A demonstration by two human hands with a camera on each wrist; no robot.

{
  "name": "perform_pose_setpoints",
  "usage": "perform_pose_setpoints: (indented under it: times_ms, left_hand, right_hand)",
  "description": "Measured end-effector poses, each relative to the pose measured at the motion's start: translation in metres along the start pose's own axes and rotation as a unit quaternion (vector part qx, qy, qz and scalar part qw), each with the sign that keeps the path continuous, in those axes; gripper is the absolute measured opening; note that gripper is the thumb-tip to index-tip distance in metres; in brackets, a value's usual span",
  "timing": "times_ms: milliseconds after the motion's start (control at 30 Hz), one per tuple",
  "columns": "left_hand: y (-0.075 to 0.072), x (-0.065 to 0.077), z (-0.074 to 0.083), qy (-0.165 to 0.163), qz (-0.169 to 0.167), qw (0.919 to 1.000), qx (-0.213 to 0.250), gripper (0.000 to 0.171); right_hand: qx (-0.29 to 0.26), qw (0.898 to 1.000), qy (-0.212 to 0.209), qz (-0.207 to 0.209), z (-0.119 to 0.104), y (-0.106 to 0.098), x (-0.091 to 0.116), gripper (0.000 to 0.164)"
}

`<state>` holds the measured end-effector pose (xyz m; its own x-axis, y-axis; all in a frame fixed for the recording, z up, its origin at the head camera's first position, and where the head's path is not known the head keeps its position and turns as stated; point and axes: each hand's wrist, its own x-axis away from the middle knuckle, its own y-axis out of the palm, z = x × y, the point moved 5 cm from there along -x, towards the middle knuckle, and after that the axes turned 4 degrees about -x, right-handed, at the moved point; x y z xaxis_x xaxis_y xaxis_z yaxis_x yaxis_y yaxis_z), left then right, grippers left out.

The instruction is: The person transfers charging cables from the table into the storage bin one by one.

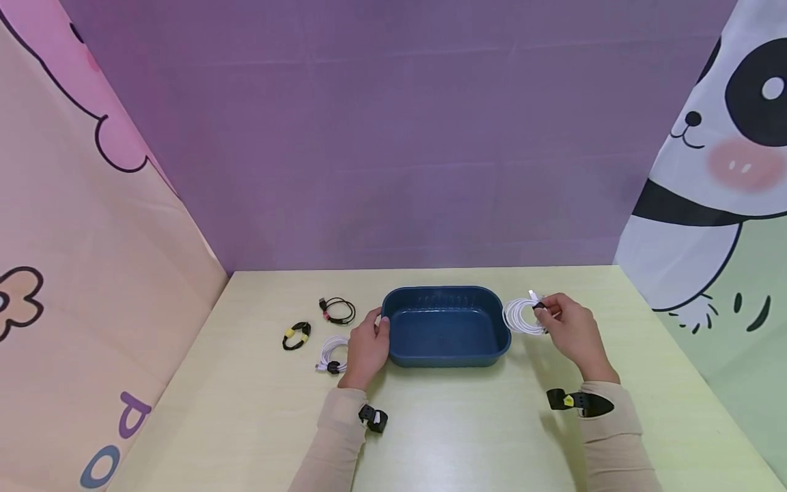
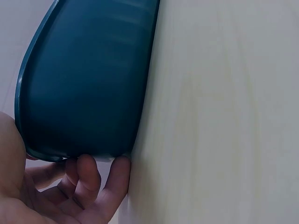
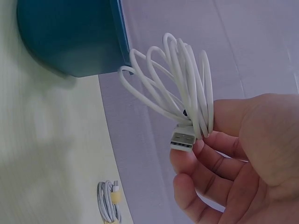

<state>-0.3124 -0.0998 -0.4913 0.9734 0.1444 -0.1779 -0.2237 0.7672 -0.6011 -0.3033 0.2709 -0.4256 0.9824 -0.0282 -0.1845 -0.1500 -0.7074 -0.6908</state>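
A dark blue plastic basin (image 1: 445, 361) stands on the table. At its left end my left hand (image 1: 367, 352) holds the wall, thumb up at the rim and curled fingers against the outside. Just off the basin's right end, my right hand (image 1: 573, 333) pinches a coiled white USB cable (image 1: 519, 318) above the table. In the right wrist view the loops of this cable fan out and its USB plug (image 3: 182, 138) rests by the fingertips.
Left of the basin lie a coiled black cable (image 1: 340, 311), a black cable with yellow ties (image 1: 297, 336) and a white coiled cable (image 1: 328, 355), partly behind my left hand. In the right wrist view, a pale cable with a yellow tie (image 3: 110, 203) lies on the table.
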Motion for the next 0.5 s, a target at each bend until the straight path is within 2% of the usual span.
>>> perform_pose_setpoints:
  times_ms: [500]
  left_hand:
    - [-0.0010,0.0000,0.0009,-0.001,-0.001,1.0000,-0.003,0.037]
  right_hand:
    - [0.001,1.000,0.003,-0.003,-0.0086,-0.0026,0.0020,0.029]
